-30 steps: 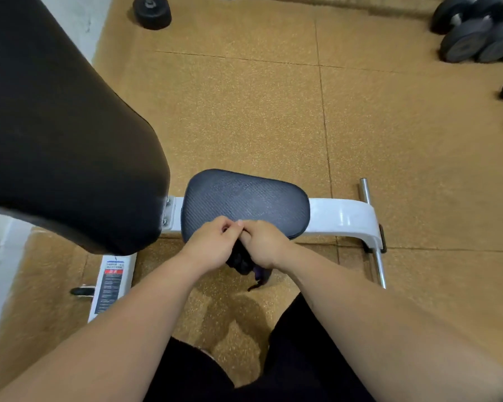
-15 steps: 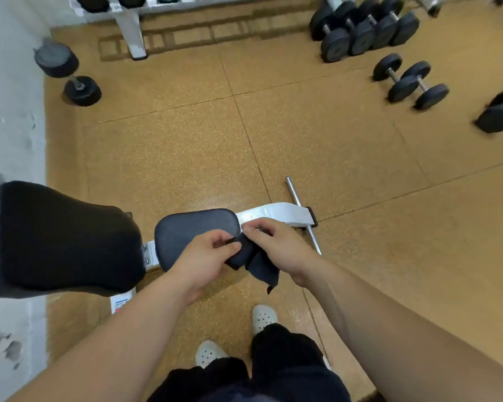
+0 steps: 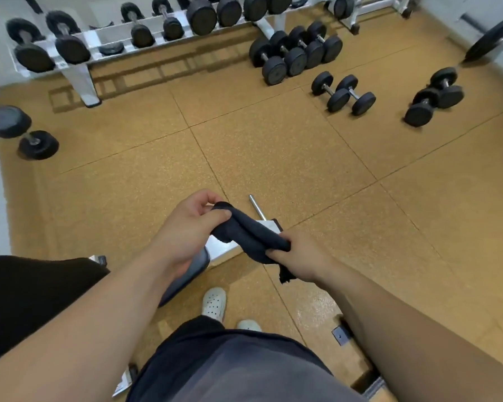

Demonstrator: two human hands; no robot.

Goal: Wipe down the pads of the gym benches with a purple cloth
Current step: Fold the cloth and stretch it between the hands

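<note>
Cloth (image 3: pixel 249 236), dark, stretched between left hand (image 3: pixel 186 227) and right hand (image 3: pixel 298 256), fingers clenched on it; lifted off seat pad (image 3: pixel 192 271), wiping apparently paused.

Soft matt cloth (image 3: pixel 249 236), speckled rough floor (image 3: pixel 288 158), shiny metal bar (image 3: pixel 256 206).

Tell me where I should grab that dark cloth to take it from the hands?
Probably the bunched middle span of the cloth, reaching down from above. It stretches free between the left hand and the right hand, which cover both ends, and only a small ragged tail hangs below the right hand.
</note>
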